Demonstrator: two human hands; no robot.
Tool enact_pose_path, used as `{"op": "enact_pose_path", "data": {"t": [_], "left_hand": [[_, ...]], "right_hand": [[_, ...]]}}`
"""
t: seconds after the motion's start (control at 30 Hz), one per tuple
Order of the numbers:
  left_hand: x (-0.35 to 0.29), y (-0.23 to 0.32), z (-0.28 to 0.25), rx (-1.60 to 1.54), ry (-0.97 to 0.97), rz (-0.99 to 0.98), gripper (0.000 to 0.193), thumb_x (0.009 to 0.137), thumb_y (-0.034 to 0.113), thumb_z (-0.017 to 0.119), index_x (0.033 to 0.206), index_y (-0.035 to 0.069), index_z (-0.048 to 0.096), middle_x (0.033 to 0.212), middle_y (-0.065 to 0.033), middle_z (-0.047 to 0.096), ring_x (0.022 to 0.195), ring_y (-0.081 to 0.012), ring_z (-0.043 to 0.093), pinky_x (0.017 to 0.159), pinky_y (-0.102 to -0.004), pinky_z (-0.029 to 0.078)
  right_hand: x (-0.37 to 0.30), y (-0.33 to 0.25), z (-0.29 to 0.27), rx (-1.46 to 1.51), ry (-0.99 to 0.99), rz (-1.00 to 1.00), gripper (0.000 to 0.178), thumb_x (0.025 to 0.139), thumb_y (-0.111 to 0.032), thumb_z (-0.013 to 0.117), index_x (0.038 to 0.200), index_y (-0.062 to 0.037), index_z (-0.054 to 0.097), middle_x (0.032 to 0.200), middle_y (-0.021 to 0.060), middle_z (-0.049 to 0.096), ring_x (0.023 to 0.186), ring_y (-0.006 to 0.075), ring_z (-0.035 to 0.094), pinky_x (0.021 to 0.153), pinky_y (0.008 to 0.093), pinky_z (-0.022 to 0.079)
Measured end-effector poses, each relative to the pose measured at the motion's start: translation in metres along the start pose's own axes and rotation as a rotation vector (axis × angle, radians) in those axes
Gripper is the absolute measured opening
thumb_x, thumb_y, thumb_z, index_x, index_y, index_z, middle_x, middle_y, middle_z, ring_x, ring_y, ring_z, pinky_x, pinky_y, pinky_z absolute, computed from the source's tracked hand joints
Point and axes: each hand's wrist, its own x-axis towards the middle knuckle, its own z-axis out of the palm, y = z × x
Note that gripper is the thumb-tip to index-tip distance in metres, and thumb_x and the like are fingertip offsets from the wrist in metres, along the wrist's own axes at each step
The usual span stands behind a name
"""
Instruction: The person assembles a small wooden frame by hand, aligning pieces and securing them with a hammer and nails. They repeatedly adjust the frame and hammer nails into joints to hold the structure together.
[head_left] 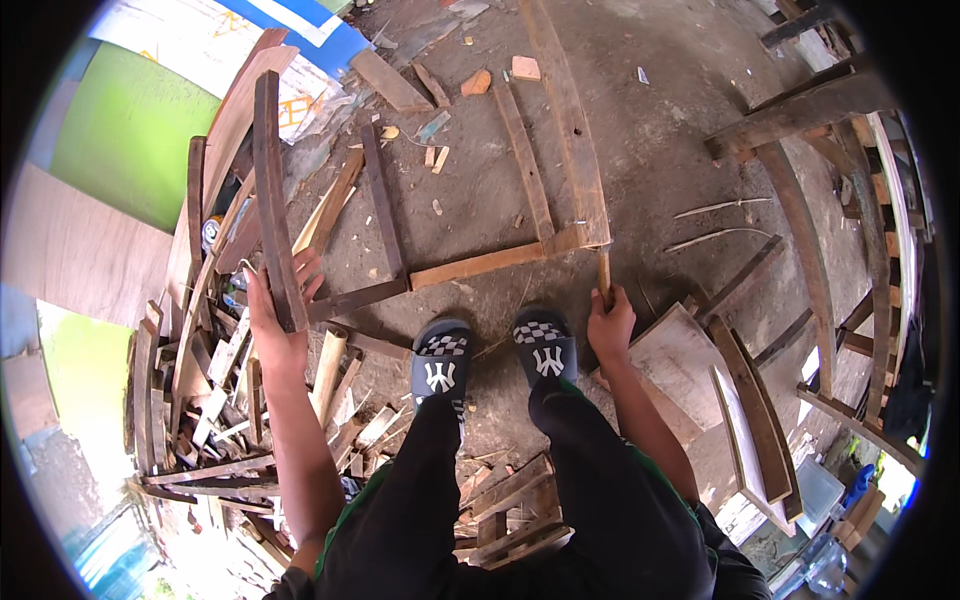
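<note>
A dark wooden plank point(272, 190) passes between the thumb and fingers of my left hand point(283, 310), which grips its near end. Low in front of my feet is a wooden frame, its near crosspiece point(480, 264) joining a long brown board point(572, 130) at the right corner. Two shorter slats, one brown point(525, 165) and one dark point(382, 205), run away from that near side. My right hand point(611, 328) is closed round a slim wooden handle point(604, 268) pointing at the corner; I cannot make out the tool's head.
Scrap wood point(215, 400) is heaped on the left. My sandalled feet point(440, 365) stand just behind the frame. Boards point(760, 420) lean at the right, near a wooden structure point(800, 110). Wood offcuts and a brick piece point(525, 68) lie on the dirt floor ahead.
</note>
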Motion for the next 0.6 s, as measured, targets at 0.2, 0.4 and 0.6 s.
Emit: {"op": "enact_pose_path", "data": {"t": [0.2, 0.4, 0.6], "left_hand": [[-0.012, -0.007, -0.013, -0.120, -0.168, 0.004, 0.065, 0.113, 0.051, 0.027, 0.146, -0.001, 0.049, 0.133, -0.0240, 0.065, 0.128, -0.0376, 0.061, 0.113, -0.0544, 0.043], [-0.014, -0.011, 0.002, -0.057, -0.105, 0.011, 0.046, 0.110, 0.041, 0.049, 0.133, 0.001, 0.056, 0.094, -0.0145, 0.068, 0.099, -0.0274, 0.067, 0.107, -0.0495, 0.046], [-0.017, -0.009, -0.001, -0.015, -0.057, 0.028, 0.036, 0.108, 0.031, 0.059, 0.125, 0.000, 0.056, 0.075, -0.0059, 0.055, 0.075, -0.0200, 0.060, 0.105, -0.0473, 0.047]], "right_hand": [[0.001, 0.012, 0.009, -0.047, -0.055, 0.013, 0.029, 0.098, -0.019, 0.070, 0.110, 0.0063, 0.066, 0.083, 0.0230, 0.071, 0.078, 0.0438, 0.072, 0.072, 0.0456, 0.055], [0.015, 0.005, -0.005, -0.215, 0.081, -0.404, 0.027, 0.100, -0.020, 0.068, 0.113, 0.0035, 0.069, 0.100, 0.0236, 0.071, 0.098, 0.0375, 0.070, 0.089, 0.0409, 0.053], [0.019, -0.143, -0.059, 0.691, -0.229, -0.209, 0.046, 0.113, -0.031, 0.050, 0.140, 0.0048, 0.059, 0.129, 0.0128, 0.070, 0.123, 0.0204, 0.060, 0.108, 0.0365, 0.044]]}}
